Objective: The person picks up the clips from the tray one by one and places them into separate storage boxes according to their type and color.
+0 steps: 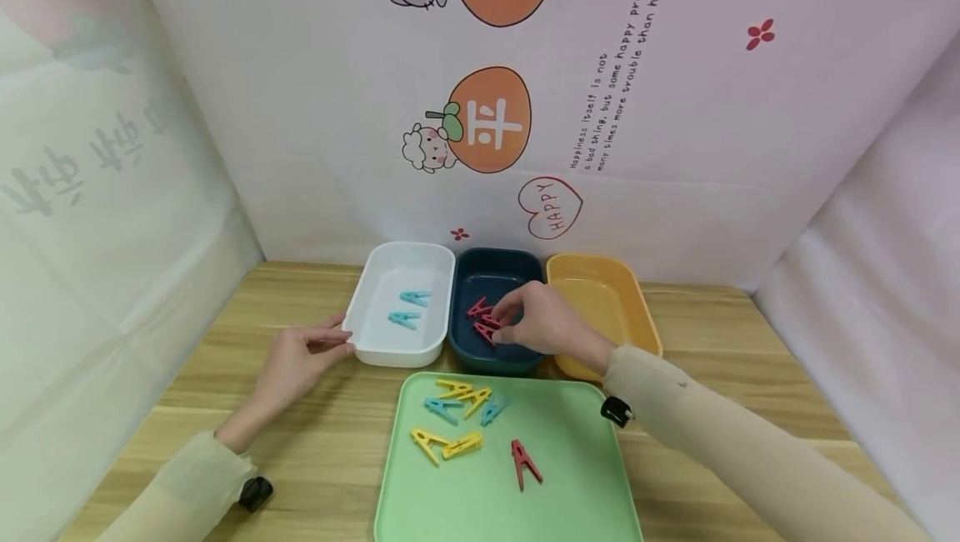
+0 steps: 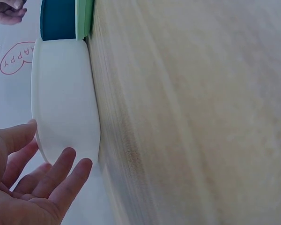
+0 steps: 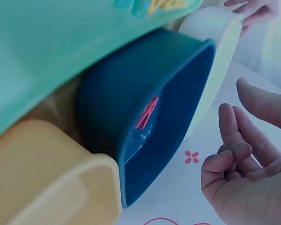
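My right hand hovers over the dark blue bin, where red clothespins lie. In the right wrist view its thumb and forefinger stand apart with nothing between them. At the left side of the white bin, my left hand touches the outer wall with loosely extended fingers. Two light blue clothespins lie inside that bin. On the light green tray sit a red clothespin, several yellow clothespins and two blue ones.
A yellow bin stands right of the dark blue one, partly covered by my right forearm. All three bins stand in a row on the wood-grain table, behind the tray. A printed white cloth hangs at the back, with further cloth at both sides.
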Demonstrator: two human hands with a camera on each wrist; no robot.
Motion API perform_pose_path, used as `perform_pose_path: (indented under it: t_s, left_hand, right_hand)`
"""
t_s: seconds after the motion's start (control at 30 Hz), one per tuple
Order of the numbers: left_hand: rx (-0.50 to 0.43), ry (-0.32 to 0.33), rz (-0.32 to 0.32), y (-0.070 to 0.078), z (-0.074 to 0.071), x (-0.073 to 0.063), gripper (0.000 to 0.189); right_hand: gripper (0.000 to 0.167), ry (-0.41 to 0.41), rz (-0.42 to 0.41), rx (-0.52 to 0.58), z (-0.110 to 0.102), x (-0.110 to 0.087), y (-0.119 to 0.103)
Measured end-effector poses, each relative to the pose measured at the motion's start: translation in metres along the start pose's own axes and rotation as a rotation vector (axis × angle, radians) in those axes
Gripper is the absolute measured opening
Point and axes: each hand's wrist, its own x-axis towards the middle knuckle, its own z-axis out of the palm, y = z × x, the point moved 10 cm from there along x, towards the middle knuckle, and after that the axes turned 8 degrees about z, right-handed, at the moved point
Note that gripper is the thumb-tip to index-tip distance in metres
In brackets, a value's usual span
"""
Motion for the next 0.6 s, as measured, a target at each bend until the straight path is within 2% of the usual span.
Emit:
perform_pose_path:
  t_s: [0.13,0.3,0.6]
  left_hand:
    - [-0.005,0.004,0.007,0.001,0.0,0.0,0.02]
    - [0.01,0.005,0.011,0.001,0.0,0.0,0.02]
    - [0.017,0.005,0.006,-0.002,0.001,0.001,0.019]
  right_hand:
    - [0.018,0.016,-0.005,0.024,0.003,-0.016,0.004]
    - [0.016,0.019,-0.054,0.054,0.005,-0.034,0.007]
    - [0.016,0.02,-0.071,0.102,0.009,-0.062,0.011]
